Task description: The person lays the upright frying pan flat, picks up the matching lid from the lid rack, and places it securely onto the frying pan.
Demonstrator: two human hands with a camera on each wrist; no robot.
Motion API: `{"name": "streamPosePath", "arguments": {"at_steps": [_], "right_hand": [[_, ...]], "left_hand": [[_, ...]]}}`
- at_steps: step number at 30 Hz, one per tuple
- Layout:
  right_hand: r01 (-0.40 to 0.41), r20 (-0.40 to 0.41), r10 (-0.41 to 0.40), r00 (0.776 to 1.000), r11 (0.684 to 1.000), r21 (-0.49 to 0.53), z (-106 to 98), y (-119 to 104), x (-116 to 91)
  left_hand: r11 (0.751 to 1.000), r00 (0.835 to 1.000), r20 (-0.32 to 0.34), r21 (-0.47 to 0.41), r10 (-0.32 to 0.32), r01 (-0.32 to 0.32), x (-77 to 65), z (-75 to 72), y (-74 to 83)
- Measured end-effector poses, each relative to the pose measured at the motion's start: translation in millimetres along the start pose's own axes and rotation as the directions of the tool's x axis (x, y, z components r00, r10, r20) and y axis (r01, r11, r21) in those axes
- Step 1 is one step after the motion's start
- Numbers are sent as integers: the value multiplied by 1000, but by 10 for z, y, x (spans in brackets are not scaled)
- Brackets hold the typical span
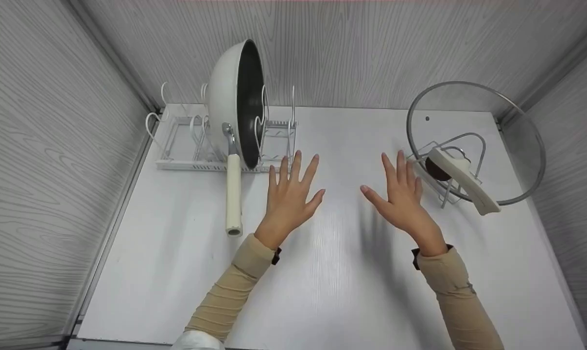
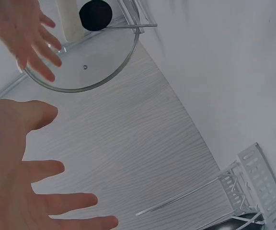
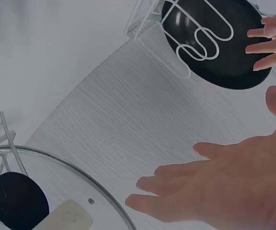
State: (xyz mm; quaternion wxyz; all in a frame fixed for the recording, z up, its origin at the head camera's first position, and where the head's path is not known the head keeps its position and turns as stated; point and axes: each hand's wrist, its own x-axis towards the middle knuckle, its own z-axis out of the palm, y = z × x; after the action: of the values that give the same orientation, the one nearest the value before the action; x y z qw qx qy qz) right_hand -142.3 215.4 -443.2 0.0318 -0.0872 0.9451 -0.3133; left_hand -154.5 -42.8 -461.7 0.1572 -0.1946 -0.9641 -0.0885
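My left hand (image 1: pixel 291 197) hovers over the white table with its fingers spread, holding nothing. Just beyond its fingertips is the right end of a white wire rack (image 1: pixel 191 165). In that rack a frying pan (image 1: pixel 223 92) stands on edge, cream outside and dark inside, its cream handle (image 1: pixel 233 194) pointing toward me. Fingers straight and spread, my right hand (image 1: pixel 403 199) also holds nothing. To its right a glass lid (image 1: pixel 517 146) with a metal rim leans on a small wire stand (image 1: pixel 483 141). A cream handle (image 1: pixel 468 184) with a dark round base (image 1: pixel 437 170) overlaps the lid.
Grey wood-grain panels enclose the table (image 1: pixel 332 291) at the back (image 1: pixel 352 53), left (image 1: pixel 41 170) and right. The pan handle juts forward past the rack's front edge, left of my left hand. Tall wire dividers (image 1: pixel 293 104) rise at the rack's right end.
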Motion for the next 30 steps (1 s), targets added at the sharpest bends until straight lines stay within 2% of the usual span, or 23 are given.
{"name": "streamPosePath", "arguments": {"at_steps": [3, 7, 10, 12, 16, 21, 23, 26, 28, 30], "right_hand": [[-11, 20, 9, 1000, 994, 113, -6, -26, -13], [-11, 27, 4, 1000, 964, 264, 18, -72, -34], [-21, 31, 10, 999, 931, 365, 67, -111, -46], [-36, 35, 23, 999, 904, 425, 104, -139, -57], [-40, 32, 27, 999, 829, 558, 164, -203, -77], [-20, 10, 18, 1000, 693, 721, 227, -310, -102], [-20, 9, 21, 1000, 639, 769, 258, -357, -104], [-26, 21, 17, 1000, 561, 827, 302, -428, -93], [-35, 35, 10, 999, 506, 862, 324, -481, -84], [-45, 50, 2, 999, 444, 895, 341, -533, -77]], "left_hand": [[997, 1000, 1, -78, -3, 3, -22, -7, -18], [981, 1000, 12, -195, -17, 19, -69, -19, -63], [953, 999, 29, -301, -30, 38, -122, -31, -116], [926, 998, 51, -373, -44, 59, -164, -33, -156], [874, 992, 101, -471, -81, 120, -260, -28, -239], [811, 978, 155, -550, -136, 200, -368, -26, -364], [772, 971, 174, -590, -165, 237, -404, -31, -423], [699, 956, 202, -652, -212, 293, -455, -50, -512], [625, 946, 225, -710, -235, 324, -488, -94, -562], [530, 930, 262, -767, -256, 362, -516, -251, -553]]}}
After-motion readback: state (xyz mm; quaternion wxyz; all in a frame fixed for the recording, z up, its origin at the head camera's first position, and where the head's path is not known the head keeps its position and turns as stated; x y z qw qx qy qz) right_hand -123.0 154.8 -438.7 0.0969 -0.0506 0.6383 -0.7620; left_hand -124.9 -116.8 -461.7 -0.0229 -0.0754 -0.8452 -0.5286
